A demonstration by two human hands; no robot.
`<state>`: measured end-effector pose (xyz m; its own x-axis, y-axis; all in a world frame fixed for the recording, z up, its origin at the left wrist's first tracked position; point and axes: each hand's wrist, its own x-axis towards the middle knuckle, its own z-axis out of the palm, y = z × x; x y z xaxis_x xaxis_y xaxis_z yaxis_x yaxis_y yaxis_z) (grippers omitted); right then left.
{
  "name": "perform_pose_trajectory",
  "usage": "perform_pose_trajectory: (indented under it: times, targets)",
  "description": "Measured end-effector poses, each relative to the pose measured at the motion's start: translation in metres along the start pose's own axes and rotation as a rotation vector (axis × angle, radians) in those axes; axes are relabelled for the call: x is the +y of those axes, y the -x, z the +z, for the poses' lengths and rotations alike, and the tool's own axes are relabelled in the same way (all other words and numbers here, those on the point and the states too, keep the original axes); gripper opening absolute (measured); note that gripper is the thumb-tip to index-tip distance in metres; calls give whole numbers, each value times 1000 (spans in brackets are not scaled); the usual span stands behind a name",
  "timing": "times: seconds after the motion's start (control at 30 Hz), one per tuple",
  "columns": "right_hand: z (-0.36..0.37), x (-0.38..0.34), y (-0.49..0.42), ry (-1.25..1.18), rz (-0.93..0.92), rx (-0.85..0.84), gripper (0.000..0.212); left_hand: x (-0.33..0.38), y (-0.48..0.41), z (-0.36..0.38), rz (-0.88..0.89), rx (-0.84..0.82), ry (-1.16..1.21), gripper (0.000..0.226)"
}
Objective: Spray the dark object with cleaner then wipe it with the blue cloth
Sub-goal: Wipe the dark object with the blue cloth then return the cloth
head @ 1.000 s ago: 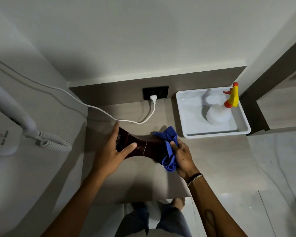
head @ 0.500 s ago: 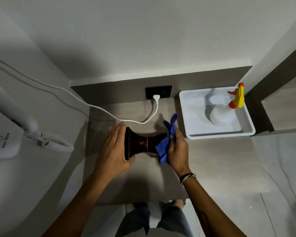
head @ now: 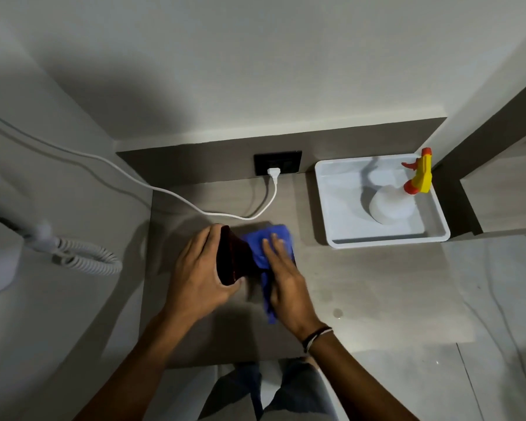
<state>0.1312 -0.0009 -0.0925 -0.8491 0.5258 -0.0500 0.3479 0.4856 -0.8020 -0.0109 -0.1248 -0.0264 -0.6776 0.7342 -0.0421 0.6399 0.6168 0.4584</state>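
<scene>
A dark, glossy brown flared object (head: 233, 259) lies on its side on the grey counter (head: 362, 284). My left hand (head: 195, 275) grips its wide left end. The blue cloth (head: 268, 241) is draped over the object's right part, and my right hand (head: 286, 275) presses flat on the cloth with fingers pointing away from me. The cloth and hand hide the object's right half. A white spray bottle (head: 392, 208) with a yellow and orange trigger head stands in the white tray (head: 325, 208) at the back right.
A white cord (head: 268, 202) runs across the counter's back to a plug in the black wall socket (head: 277, 162). A white wall-mounted hair dryer with coiled cord (head: 82, 256) hangs at the left. Tiled floor lies to the right. Droplets dot the counter near my right wrist.
The cloth has gone from bunched at the object's right end to spread over it, with my right hand now flat on top. My left hand stays on the wide end.
</scene>
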Motion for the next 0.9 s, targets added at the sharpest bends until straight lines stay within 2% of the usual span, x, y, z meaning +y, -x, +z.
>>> perform_pose_trajectory:
  times: [0.1, 0.13, 0.2, 0.23, 0.3, 0.37, 0.43, 0.5, 0.57, 0.63, 0.73, 0.8, 0.9]
  targets:
    - [29, -36, 8, -121, -202, -18, 89, -11, -3, -3, 13, 35, 30, 83]
    - [33, -33, 9, -145, -226, -44, 93, -13, -1, -4, -4, 23, 33, 81]
    - [25, -8, 8, -67, -168, -62, 96, -13, 3, -7, -59, -7, 4, 100]
    - [17, 10, 9, -3, -83, -69, 95, -13, 4, -8, -70, -21, -8, 108]
    - [7, 30, 7, 60, 45, -14, 89, -9, 5, -8, -78, -19, 1, 111]
    - [9, 13, 1, -53, 46, 3, 76, -4, 3, -5, -72, -18, 16, 110]
    - [28, -20, 0, -213, -56, 1, 66, -2, 0, -3, -76, -27, 21, 102]
    - [44, -32, 7, -131, -186, 13, 84, -4, -1, -4, -93, -42, 15, 93]
    - [39, -11, 8, 31, -232, 16, 99, -8, 0, -7, -108, -54, -17, 103]
    - [21, 20, 6, 140, -112, -35, 91, -9, 1, -11, -87, -46, -38, 113]
    - [-12, 46, 0, 57, 144, -85, 75, -4, -3, -13, -17, -40, -77, 113]
    - [-30, 51, -3, 97, 184, -61, 76, 0, -8, -14, 11, -35, -109, 113]
    - [-55, 57, -2, 66, 174, 100, 75, 12, -16, -14, 50, -24, -173, 112]
